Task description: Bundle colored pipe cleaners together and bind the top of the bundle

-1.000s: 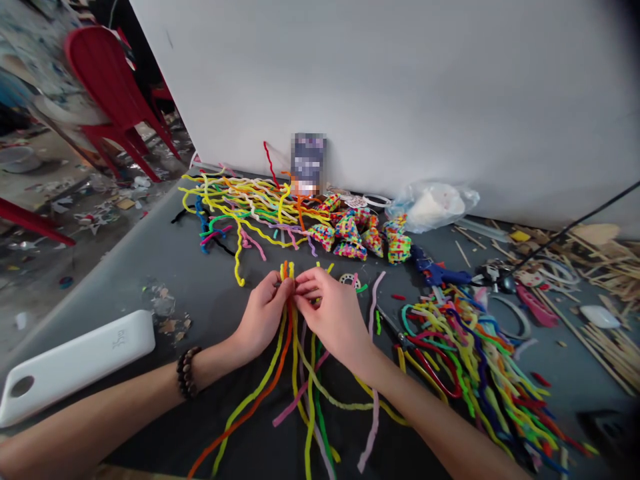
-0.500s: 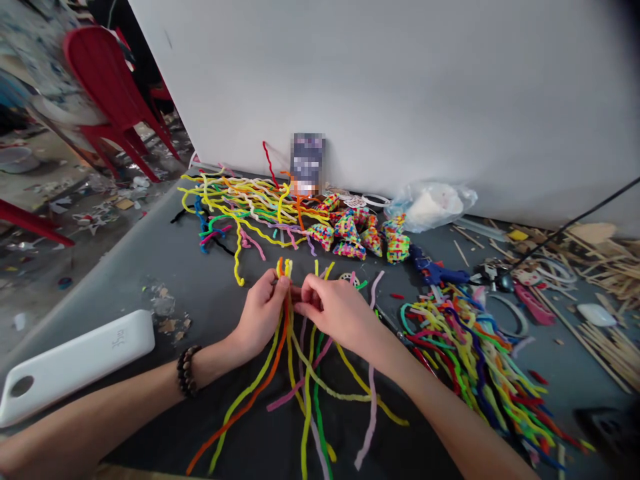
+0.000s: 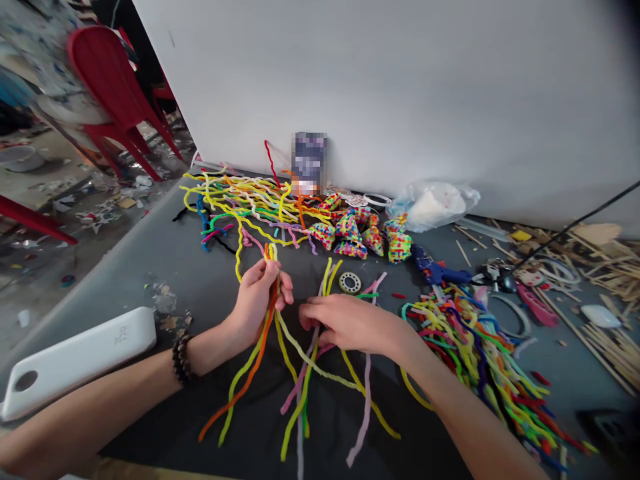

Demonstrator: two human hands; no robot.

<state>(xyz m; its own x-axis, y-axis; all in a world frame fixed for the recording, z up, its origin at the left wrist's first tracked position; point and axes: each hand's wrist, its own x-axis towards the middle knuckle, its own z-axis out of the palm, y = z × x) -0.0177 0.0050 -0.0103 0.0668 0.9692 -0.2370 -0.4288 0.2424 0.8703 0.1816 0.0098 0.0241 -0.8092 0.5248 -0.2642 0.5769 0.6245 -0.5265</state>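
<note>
Fuzzy stems (image 3: 269,327), yellow and orange among them, are bundled just left of center in the frame, their tips poking above the left hand (image 3: 257,297) and their tails trailing down over the dark worktop (image 3: 195,293). Compared with 0.5 s ago, when the 2 hands nearly met at this bundle, the right hand (image 3: 350,323) has drawn off to the right and the left has shifted slightly leftward. That seems to leave the bundle to the left hand alone — its grip closed, thumb pressed against fingers. The right hand's grip is loosely curled, palm down, over the loose stems (image 3: 303,393) at center; I cannot tell whether it pinches any, since the hand covers that spot. The stems in the left hand overlap too much to count. 1 lavender tail runs to the bottom edge, the panel (image 3: 309,163) at upper center is pixelated — unreadable — and the dark object (image 3: 613,427) at lower right is too dim to identify.
</note>
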